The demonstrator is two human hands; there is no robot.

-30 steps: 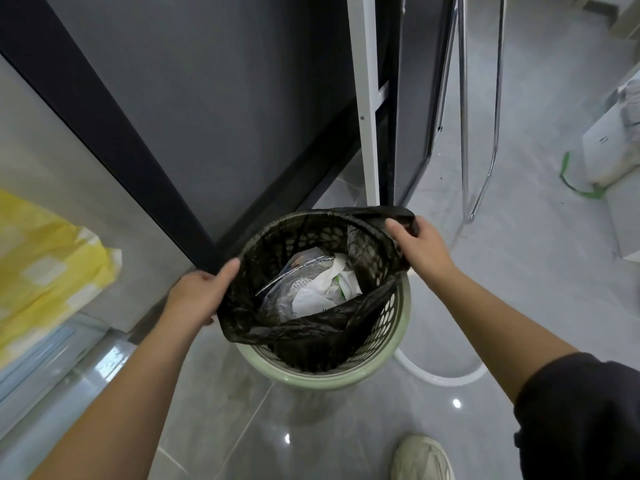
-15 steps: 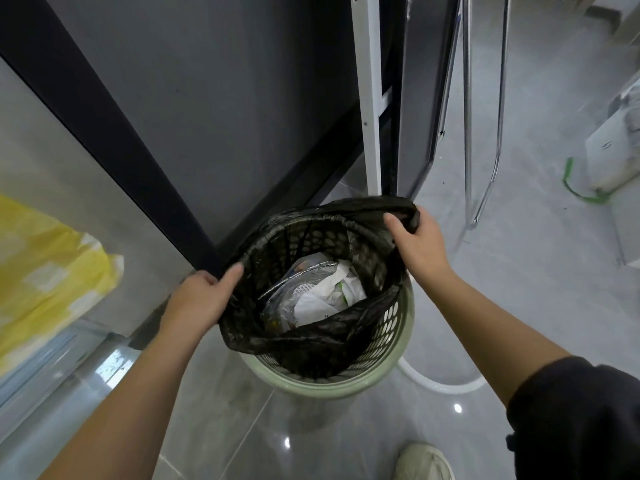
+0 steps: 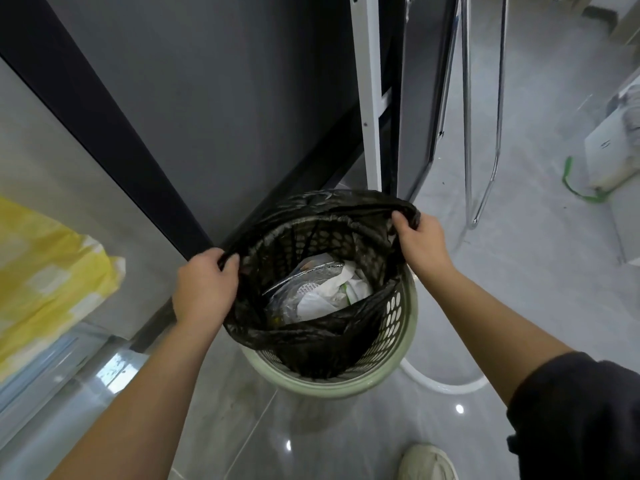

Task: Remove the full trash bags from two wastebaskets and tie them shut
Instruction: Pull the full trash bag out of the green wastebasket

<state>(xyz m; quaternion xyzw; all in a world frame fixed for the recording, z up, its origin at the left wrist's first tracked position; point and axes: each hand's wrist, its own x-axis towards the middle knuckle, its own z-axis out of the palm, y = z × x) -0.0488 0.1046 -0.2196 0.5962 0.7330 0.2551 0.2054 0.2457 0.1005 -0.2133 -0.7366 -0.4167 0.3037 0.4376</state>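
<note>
Two hands hold the black trash bag (image 3: pixel 304 344) at opposite edges: the left hand (image 3: pixel 204 289) pinches its rim beside the dark panel (image 3: pixel 207 98), and the right hand (image 3: pixel 420 244) clutches bunched film. The pale green lattice wastebasket (image 3: pixel 322 389) stands close against that panel, with open grey floor (image 3: pixel 519 289) to its right. The bag sits inside it, mouth wide open, holding white paper and foil.

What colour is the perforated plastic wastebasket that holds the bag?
The perforated plastic wastebasket is pale green; the head view shows it.

Dim, even light; glossy floor (image 3: pixel 346 445) glints; wide-angle edges bend.
</note>
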